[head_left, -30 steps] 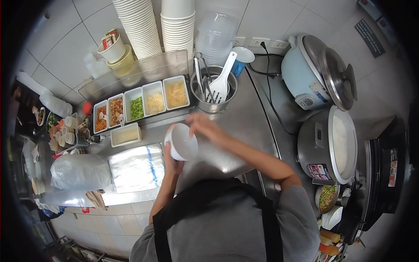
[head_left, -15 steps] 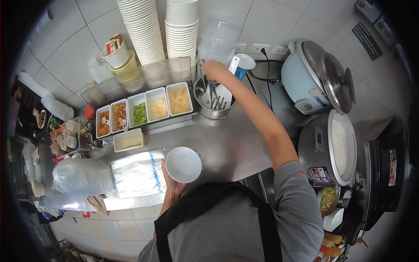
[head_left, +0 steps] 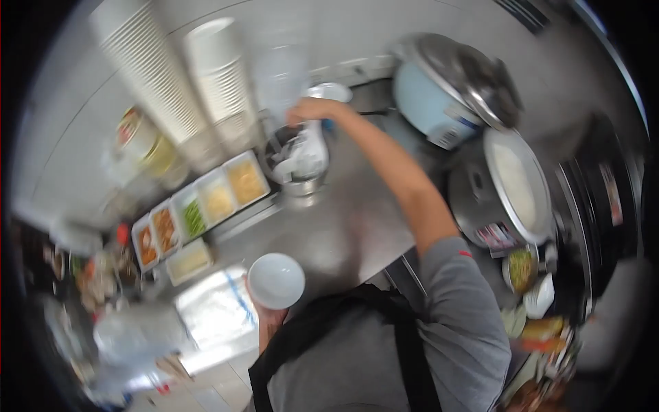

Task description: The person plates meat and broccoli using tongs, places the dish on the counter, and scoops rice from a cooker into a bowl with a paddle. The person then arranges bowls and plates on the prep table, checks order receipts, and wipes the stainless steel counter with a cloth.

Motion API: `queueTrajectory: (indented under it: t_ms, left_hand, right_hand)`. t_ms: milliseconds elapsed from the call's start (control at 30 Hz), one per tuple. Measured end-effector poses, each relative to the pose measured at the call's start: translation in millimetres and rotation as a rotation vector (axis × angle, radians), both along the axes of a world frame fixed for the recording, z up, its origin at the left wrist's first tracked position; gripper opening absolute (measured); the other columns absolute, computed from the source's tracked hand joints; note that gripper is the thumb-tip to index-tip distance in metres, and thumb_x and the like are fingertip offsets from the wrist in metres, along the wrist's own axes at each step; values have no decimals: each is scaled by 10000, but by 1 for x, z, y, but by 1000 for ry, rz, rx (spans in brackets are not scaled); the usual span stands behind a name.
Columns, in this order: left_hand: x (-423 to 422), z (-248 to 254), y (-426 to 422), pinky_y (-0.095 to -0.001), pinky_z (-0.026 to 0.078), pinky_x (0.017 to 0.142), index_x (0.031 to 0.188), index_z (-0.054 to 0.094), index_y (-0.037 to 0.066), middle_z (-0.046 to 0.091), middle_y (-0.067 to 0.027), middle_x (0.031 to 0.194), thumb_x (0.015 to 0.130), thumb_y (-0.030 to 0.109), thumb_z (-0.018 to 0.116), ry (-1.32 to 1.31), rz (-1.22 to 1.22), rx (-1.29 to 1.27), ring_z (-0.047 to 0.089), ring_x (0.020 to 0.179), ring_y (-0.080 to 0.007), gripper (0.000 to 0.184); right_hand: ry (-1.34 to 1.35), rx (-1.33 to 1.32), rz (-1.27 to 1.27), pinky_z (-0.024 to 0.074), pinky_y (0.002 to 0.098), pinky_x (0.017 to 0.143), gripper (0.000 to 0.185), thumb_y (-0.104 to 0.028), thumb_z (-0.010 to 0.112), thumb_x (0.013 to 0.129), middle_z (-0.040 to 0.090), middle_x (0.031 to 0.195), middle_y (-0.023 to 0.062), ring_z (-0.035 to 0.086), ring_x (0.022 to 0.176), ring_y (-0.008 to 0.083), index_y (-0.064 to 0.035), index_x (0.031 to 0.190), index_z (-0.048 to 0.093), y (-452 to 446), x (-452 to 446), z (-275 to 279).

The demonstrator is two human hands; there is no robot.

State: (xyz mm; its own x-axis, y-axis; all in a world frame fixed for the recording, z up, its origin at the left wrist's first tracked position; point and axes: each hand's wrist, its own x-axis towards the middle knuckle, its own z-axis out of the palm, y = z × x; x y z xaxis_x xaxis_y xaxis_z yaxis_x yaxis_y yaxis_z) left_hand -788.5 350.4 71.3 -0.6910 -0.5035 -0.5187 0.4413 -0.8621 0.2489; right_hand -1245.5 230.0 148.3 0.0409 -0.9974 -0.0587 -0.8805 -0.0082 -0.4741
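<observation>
Low over the counter's front edge, my left hand (head_left: 271,316) is closed around the side of a white bowl (head_left: 276,281), whose visible inside is plain white. My right hand (head_left: 312,111) reaches forward, its fingers closed above a metal pot (head_left: 302,187) of utensils. Directly under those fingers is a white utensil (head_left: 313,147), blurred by motion. Whether the fingers grip it or a metal handle, I cannot make out. Left of the pot stands a row of white trays, including chopped green onion (head_left: 193,218) and yellowish shreds (head_left: 246,180).
Stacked white cups (head_left: 221,75) stand behind the trays. To the right are a light blue rice cooker (head_left: 429,99) and a large pot of white rice (head_left: 513,178). Clear plastic bags (head_left: 213,312) lie on the steel counter (head_left: 343,226) at left.
The whole view has turned and blurred as my head moved. My right hand stays at the utensil pot, and the bowl stays in my left hand.
</observation>
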Motion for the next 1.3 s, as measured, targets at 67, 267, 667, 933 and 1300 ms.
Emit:
queueTrajectory:
  t_ms: [67,267,667,933,1300]
  left_hand:
    - [-5,6,0,-654,368,848,1185,487,145,529,-98,1159,841,669,252,9,-42,-17,501,1062,-320,669]
    - [-20,22,4,-671,351,853,1216,465,155,503,-103,1201,798,721,255,-228,-164,-191,476,1103,-327,735]
    - [-53,25,28,-672,351,855,1244,441,149,470,-123,1243,777,739,277,-22,-484,-211,450,1136,-338,770]
    - [-116,45,65,-672,351,856,1262,425,144,449,-137,1271,764,751,291,164,-741,-119,433,1158,-346,797]
    - [-281,104,207,-644,308,936,1379,240,108,179,-174,1433,749,740,350,659,-1234,169,320,1247,-394,899]
  right_hand:
    - [213,42,6,470,370,786,264,-239,609,757,653,928,130,619,830,257,-53,937,655,-7,-30,-14]
    - [1167,4,114,274,572,964,210,-230,684,656,622,971,24,453,1099,207,-186,862,685,62,32,24]
    - [1037,-222,-511,355,416,704,57,-162,594,735,653,744,42,617,759,214,-160,737,650,169,117,96]
    - [71,-445,-1018,468,361,783,320,-179,581,779,626,996,146,617,858,270,-79,1082,595,376,50,127]
    - [626,122,-1419,490,446,683,301,-43,490,778,627,846,221,624,807,357,0,1076,476,627,-82,101]
